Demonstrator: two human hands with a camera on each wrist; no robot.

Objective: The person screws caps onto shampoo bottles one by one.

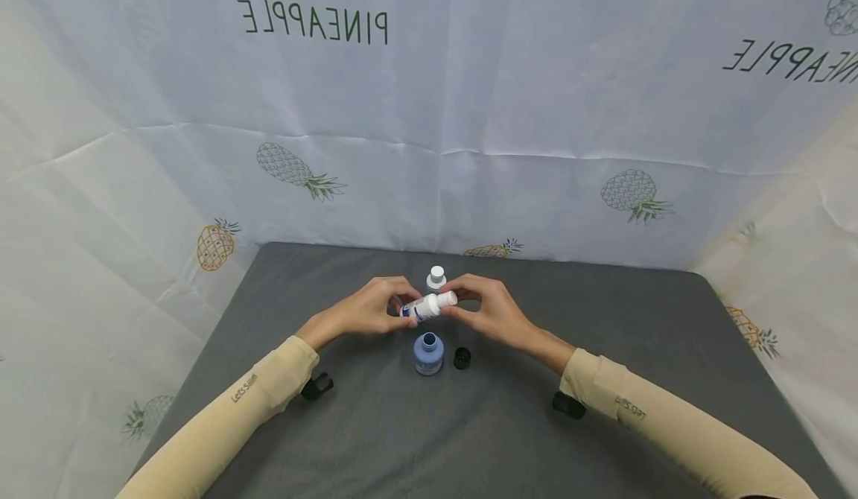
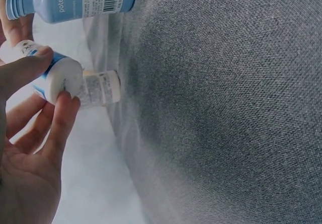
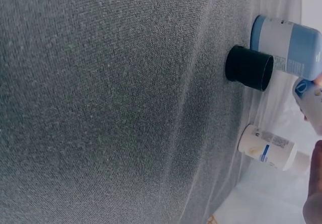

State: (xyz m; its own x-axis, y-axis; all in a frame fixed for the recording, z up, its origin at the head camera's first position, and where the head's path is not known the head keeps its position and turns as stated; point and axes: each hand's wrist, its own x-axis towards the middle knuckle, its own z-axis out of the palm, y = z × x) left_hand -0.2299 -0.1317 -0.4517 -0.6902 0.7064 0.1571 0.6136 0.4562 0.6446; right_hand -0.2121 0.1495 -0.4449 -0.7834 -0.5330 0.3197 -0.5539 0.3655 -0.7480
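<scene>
My left hand (image 1: 377, 307) grips the white, blue-labelled plastic bottle (image 1: 424, 307), best held steady; my right hand (image 1: 491, 310) pinches its white cylindrical cap (image 1: 447, 299).

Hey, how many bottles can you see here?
3: a blue bottle standing uncapped on the gray surface, a tilted white bottle in the left hand, and an upright white bottle just beyond it.

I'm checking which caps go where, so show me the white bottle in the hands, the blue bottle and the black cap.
White bottle (image 1: 423, 308): head view, on its labelled body.
Blue bottle (image 1: 428, 359): head view, on its body.
Black cap (image 3: 244, 66): right wrist view, on its side wall.
</scene>
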